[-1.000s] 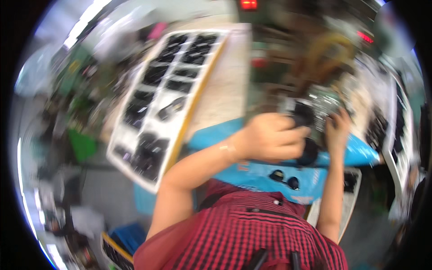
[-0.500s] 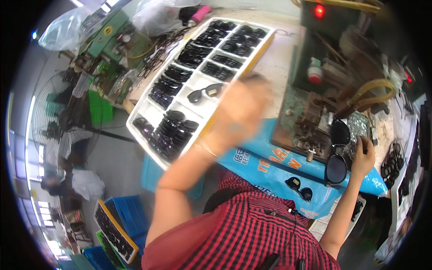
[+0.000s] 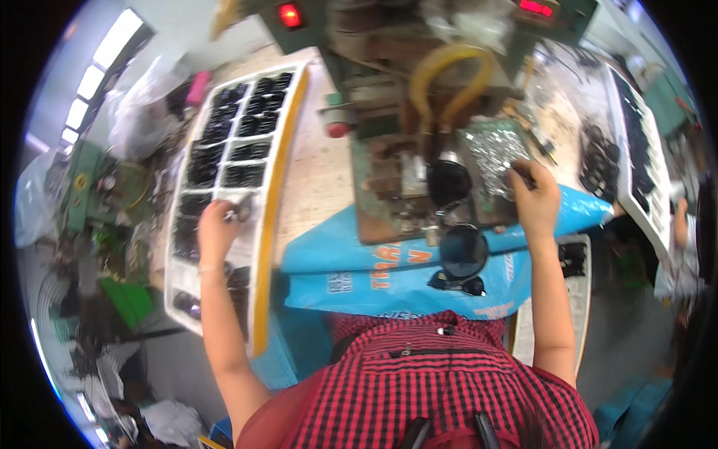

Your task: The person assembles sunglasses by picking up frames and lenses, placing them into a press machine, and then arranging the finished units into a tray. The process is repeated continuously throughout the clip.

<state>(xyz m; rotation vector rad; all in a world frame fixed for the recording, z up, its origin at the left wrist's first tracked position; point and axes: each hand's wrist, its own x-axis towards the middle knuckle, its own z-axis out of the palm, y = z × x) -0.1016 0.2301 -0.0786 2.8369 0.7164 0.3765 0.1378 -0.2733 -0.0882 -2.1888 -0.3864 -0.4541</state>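
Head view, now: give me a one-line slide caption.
Left grip over a white divided tray of dark eyewear; right grip near large dark sunglasses at a green machine.

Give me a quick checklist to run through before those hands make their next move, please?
1. Left hand at the glasses in the tray: ok.
2. Left hand gripping them firmly: cannot tell.
3. Right hand beside the shiny bits: ok.
4. Something pinched in its fingers: cannot tell.
5. Sunglasses at the machine, both lenses visible: ok.
6. Second pair seen clear of the sunglasses: not ok, they overlap in this view.
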